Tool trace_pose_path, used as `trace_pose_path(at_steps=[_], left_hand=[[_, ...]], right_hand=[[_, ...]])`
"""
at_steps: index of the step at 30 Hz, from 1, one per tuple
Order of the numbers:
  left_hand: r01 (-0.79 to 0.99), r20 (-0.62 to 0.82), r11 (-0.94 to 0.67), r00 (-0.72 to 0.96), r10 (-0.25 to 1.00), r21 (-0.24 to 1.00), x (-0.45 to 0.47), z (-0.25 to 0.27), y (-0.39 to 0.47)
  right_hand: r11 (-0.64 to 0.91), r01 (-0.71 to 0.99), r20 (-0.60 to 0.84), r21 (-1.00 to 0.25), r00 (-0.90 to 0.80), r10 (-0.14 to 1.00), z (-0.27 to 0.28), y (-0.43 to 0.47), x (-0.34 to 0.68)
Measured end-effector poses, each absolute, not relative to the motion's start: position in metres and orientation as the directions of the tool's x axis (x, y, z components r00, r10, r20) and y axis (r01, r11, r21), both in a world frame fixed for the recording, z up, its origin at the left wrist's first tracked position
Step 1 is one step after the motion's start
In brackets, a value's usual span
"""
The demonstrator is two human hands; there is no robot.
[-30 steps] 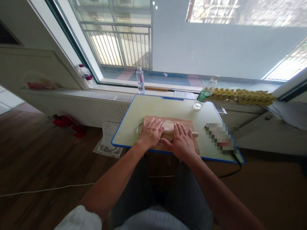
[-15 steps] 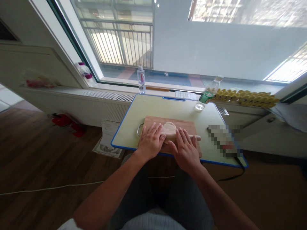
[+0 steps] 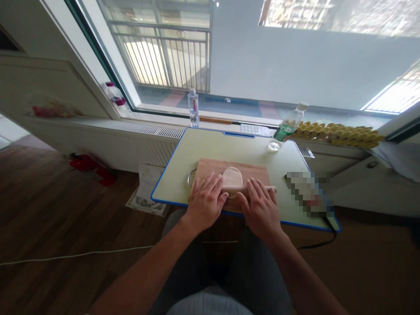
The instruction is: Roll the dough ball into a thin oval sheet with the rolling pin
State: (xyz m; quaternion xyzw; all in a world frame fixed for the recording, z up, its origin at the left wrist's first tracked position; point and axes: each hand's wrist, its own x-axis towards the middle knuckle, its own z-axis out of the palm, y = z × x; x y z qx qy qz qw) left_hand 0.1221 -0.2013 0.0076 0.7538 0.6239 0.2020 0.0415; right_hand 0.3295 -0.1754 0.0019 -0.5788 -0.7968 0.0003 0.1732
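Note:
A pale wooden rolling pin (image 3: 233,188) lies crosswise over a flat, pale round of dough (image 3: 232,176) on a wooden cutting board (image 3: 256,172). My left hand (image 3: 207,199) rests over the pin's left part, fingers stretched out flat, covering that end. Toward the other end my right hand (image 3: 260,205) lies on the pin, its fingers also extended and the palm down. Most of the dough shows beyond the pin, with a small edge on my side of it. A metal handle (image 3: 190,177) sticks out at the board's left side.
Under the board is a small blue-edged table (image 3: 173,175). A green-labelled bottle (image 3: 285,127) stands at its back right, and a pixelated object (image 3: 308,194) lies at the right. Another clear bottle (image 3: 193,109) stands by the window. A red fire extinguisher (image 3: 92,169) is on the floor at left.
The rolling pin and both hands have come slightly toward me. More of the dough now shows beyond the pin, and my right hand sits a little farther right.

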Motion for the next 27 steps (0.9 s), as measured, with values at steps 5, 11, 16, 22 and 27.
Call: trace_pose_path(at_steps=[5, 11, 16, 22, 27], left_hand=[[0.934, 0.259, -0.210, 0.134, 0.956, 0.291, 0.123, 0.007, -0.194], [0.959, 0.223, -0.145, 0.090, 0.971, 0.245, 0.124, 0.014, -0.137], [0.947, 0.198, -0.156, 0.102, 0.975, 0.282, 0.123, 0.016, -0.150], [0.939, 0.104, -0.033, -0.004, 0.995, 0.343, 0.122, 0.030, -0.141], [0.938, 0.110, 0.056, -0.099, 0.989, 0.342, 0.124, 0.027, -0.102]], right_hand=[[0.300, 0.931, 0.245, -0.209, -0.247, 0.938, 0.009, -0.153, 0.340], [0.183, 0.972, 0.153, -0.146, -0.161, 0.975, 0.026, -0.103, 0.326], [0.165, 0.973, 0.158, -0.165, -0.139, 0.978, 0.018, -0.127, 0.328], [0.135, 0.980, 0.130, -0.144, -0.116, 0.985, 0.013, -0.144, 0.332], [0.146, 0.980, 0.046, -0.139, -0.141, 0.989, 0.025, -0.120, 0.336]])
